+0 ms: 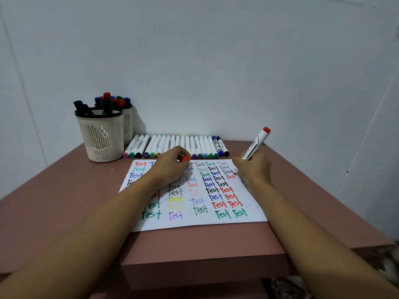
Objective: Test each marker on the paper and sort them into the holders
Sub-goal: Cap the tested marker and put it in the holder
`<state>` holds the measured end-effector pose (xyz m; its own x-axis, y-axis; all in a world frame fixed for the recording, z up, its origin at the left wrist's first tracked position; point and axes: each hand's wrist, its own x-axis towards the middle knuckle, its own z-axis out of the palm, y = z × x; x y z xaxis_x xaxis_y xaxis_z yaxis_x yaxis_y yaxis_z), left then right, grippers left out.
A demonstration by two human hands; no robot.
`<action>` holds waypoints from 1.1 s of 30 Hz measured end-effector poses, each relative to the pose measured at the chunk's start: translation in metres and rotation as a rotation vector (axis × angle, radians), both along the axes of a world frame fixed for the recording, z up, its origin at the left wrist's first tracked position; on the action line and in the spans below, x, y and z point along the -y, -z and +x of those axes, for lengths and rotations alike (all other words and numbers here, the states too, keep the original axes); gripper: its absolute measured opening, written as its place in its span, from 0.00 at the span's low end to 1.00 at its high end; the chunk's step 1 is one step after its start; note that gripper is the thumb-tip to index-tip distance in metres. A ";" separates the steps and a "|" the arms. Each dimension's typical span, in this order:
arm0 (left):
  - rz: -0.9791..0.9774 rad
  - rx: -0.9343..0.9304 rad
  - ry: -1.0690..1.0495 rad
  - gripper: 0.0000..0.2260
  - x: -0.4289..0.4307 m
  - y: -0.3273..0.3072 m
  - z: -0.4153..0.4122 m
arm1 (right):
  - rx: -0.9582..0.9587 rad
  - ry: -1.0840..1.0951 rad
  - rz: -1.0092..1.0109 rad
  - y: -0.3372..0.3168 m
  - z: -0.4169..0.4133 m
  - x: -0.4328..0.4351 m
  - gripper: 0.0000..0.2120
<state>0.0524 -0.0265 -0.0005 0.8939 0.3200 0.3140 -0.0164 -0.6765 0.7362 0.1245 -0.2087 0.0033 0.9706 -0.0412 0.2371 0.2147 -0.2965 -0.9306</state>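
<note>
At the far left of the pinkish-brown surface (64, 190) stand two cream slotted holders with dark rims, touching each other against the pale wall (216, 61). The front holder (100, 134) carries a few black markers and a green one. The rear holder (127, 124), half hidden behind it, is packed with markers capped in red, blue and green. Just right of them a row of markers (200, 145) lies side by side along the back edge, white barrels with coloured ends toward the person, closing with a blue and a black one. The left hand (170, 162) rests over the top of the paper (194, 223), fingers curled around a red cap (184, 159). It hides the near ends of several markers in the row, and its forearm covers part of the left columns of writing. The paper lies flat in the middle of the surface, filled with the word "Test" in many colours. The right hand (252, 167) grips the red marker (257, 143) tilted, red end up, with its nib down at the paper's upper right beside an unfinished red "Tes".
</note>
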 end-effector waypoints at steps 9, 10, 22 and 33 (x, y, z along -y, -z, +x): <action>-0.003 -0.010 -0.003 0.06 0.000 0.000 -0.001 | -0.009 -0.015 -0.051 -0.002 -0.002 0.000 0.11; -0.004 -0.010 -0.003 0.06 0.000 0.000 -0.001 | -0.009 -0.017 -0.034 -0.002 -0.003 0.001 0.10; 0.038 0.008 -0.024 0.11 0.005 -0.003 -0.004 | -0.066 -0.031 0.163 -0.002 0.001 0.002 0.11; 0.132 0.066 0.140 0.10 0.021 -0.007 -0.011 | -0.253 -0.497 0.635 -0.017 -0.017 -0.005 0.08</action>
<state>0.0419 -0.0474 0.0066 0.9027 0.1466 0.4046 -0.1624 -0.7546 0.6357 0.1074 -0.2034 0.0207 0.9320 0.3520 0.0864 -0.0550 0.3731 -0.9262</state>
